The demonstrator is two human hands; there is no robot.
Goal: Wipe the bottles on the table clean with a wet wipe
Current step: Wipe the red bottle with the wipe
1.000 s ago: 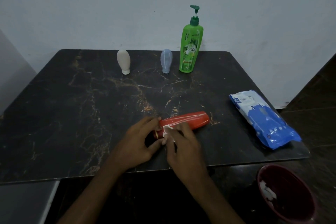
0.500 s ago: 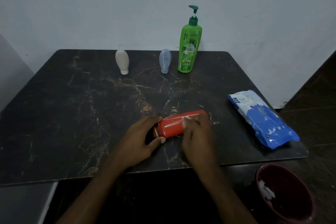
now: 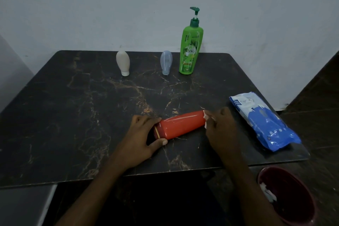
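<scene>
One red bottle (image 3: pixel 183 124), lying on the counter (image 3: pixel 73 115) between our parted hands. Our left hand (image 3: pixel 145 134) grips its cap end; our right hand (image 3: pixel 222 126) pinches a wet wipe (image 3: pixel 207 118) at its base. One wipes pack (image 3: pixel 264 121), right of that hand.

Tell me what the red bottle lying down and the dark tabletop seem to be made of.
Red cylindrical bottle: probably glossy plastic; a light streak runs along it. Dark tabletop: marble or marble-pattern laminate, by its golden veins; unclear which.
</scene>
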